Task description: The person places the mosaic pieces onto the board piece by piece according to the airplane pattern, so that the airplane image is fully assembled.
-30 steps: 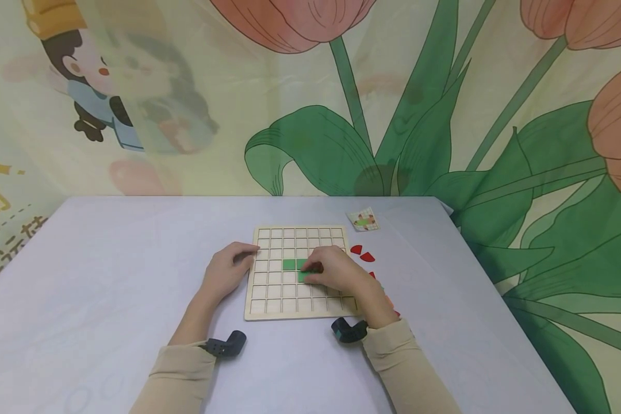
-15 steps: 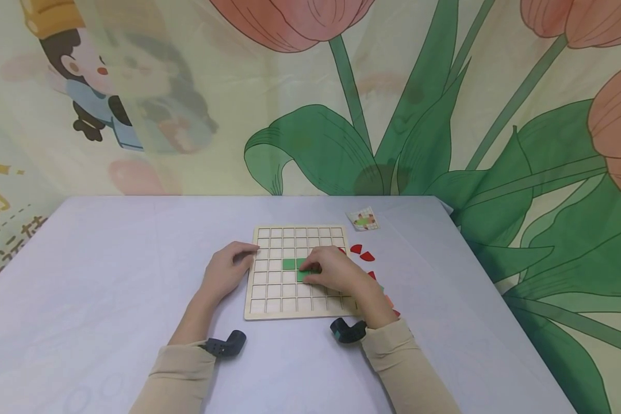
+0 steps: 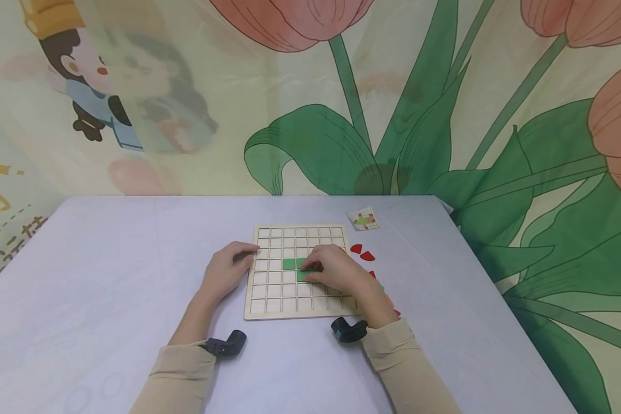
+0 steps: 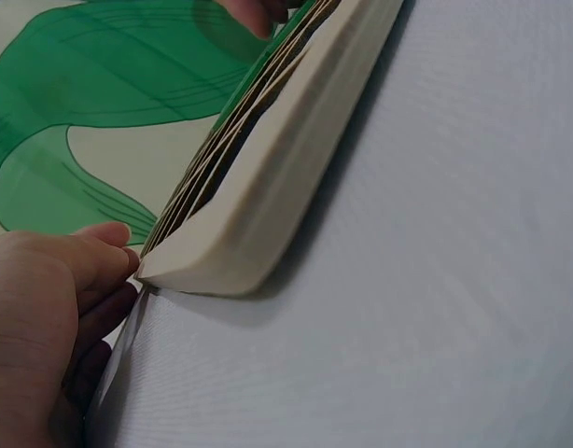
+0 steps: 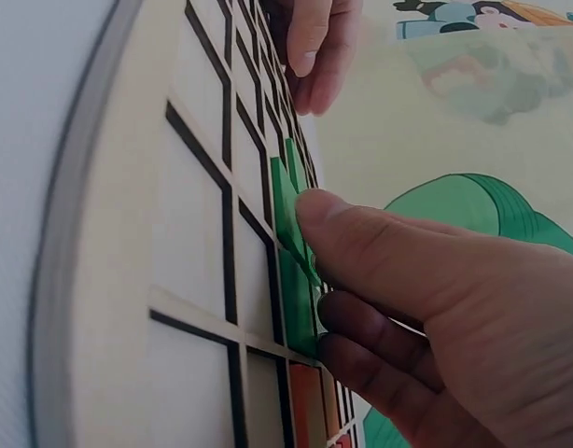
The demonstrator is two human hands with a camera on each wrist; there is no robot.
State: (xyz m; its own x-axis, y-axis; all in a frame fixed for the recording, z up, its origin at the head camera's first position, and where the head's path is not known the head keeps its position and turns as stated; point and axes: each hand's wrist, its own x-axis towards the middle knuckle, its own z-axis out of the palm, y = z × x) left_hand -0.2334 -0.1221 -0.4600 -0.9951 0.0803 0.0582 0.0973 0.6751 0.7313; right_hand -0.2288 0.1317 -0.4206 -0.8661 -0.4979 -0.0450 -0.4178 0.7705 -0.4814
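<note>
A wooden board (image 3: 275, 311) with a square grid lies on the white table. My left hand (image 3: 226, 270) is at its left edge, thumb and fingertips touching the side; the left wrist view shows the thumb near a rounded corner. Over the middle of the grid, my right hand (image 3: 333, 269) pinches a green square tile (image 5: 286, 207) between thumb and fingers. That tile stands slightly tilted in the right wrist view. Other green tiles (image 3: 288, 264) sit in neighbouring grid cells, partly hidden behind the right fingers.
Red quarter-round pieces (image 3: 367, 256) lie right of the board. More red and orange pieces (image 3: 390, 301) show partly behind the right forearm. A small pattern card (image 3: 363, 219) lies at the back right. Behind the table hangs a tulip-printed backdrop (image 3: 310, 149).
Both hands stay nearly where they were. The right fingers shift only slightly over the green tiles, and the board keeps its place.
</note>
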